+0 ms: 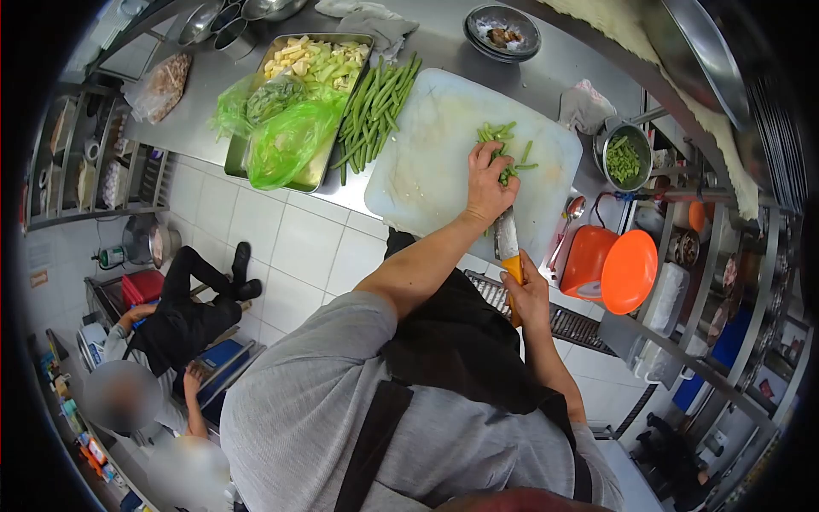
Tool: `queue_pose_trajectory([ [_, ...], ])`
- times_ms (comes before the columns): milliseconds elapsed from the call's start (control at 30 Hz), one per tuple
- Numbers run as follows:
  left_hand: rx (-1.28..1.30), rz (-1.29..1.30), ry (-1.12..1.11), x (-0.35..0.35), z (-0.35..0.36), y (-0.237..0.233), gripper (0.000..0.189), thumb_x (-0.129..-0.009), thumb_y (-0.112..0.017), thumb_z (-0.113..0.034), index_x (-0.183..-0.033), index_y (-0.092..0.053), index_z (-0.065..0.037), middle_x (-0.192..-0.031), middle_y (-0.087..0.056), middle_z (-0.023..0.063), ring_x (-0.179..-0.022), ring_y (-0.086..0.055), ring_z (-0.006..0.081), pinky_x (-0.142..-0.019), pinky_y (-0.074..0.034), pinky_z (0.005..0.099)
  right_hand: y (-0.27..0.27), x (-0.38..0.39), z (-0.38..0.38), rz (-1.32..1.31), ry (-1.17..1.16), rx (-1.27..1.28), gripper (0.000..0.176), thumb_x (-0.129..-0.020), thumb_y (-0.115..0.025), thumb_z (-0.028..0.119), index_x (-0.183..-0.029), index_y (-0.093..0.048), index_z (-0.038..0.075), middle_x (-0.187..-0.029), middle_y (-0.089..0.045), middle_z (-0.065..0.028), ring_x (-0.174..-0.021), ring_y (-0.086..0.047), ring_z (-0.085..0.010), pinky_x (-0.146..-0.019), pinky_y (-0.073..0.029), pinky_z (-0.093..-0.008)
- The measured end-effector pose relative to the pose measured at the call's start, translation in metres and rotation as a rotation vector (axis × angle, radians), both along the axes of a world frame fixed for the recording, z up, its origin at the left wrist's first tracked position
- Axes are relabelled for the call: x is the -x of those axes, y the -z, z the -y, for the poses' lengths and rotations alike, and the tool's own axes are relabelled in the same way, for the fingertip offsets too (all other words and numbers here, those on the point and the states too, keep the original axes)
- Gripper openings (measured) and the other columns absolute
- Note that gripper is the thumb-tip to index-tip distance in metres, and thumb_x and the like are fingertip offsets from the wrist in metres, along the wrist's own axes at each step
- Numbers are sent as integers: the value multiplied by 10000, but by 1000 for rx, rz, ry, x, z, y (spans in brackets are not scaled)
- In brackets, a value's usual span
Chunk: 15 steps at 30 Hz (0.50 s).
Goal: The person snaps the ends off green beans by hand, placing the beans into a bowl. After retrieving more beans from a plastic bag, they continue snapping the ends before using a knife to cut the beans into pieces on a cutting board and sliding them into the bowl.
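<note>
My left hand [490, 183] rests on the white cutting board [435, 162], its fingers curled over a small bunch of green beans [508, 171]. Cut bean pieces [496, 132] lie just beyond the fingertips. In my right hand [531, 293] is the yellow handle of a knife [507, 235]. Its broad blade reaches up beside my left hand, over the board's near edge. A pile of whole green beans [375, 107] lies along the board's left side. To the right, a metal pot [607, 136] holds short bean pieces.
A metal tray [232, 159] holds chopped vegetables and a green plastic bag [292, 141]. Stacked bowls [502, 34] stand at the back. Orange containers [630, 271] and a spoon [575, 210] are at the right. A person [192, 294] sits at the left.
</note>
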<state>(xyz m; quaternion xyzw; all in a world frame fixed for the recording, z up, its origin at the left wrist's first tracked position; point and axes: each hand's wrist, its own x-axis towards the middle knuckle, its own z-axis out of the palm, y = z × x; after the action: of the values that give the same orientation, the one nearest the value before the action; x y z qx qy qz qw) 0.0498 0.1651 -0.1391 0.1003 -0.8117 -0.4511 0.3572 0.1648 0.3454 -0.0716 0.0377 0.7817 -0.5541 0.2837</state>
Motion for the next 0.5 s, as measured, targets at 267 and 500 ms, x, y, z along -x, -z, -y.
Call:
queue_pose_trajectory([
  [267,-129,-81,-51,11,6,-24,264,-643,-620,-27,-906,-643,-11,-1218,-518,162,-1192,-434,416,-1002,-402,493,-34,16,7,18,-73,-102,610,-887,-639,-1,-1448,-404,-50,-923,-637,-62,-529,-501,-72,-459,-416,-230],
  [500,-136,-187,-134,14,48,-58,268,-642,-623,-29,-909,-648,-14,-1202,-525,166,-1169,-462,392,-1005,-395,475,-47,29,35,-75,-138,-108,637,-886,-656,-1,-1458,-381,-56,-912,-630,-63,-505,-487,-78,-458,-410,-233],
])
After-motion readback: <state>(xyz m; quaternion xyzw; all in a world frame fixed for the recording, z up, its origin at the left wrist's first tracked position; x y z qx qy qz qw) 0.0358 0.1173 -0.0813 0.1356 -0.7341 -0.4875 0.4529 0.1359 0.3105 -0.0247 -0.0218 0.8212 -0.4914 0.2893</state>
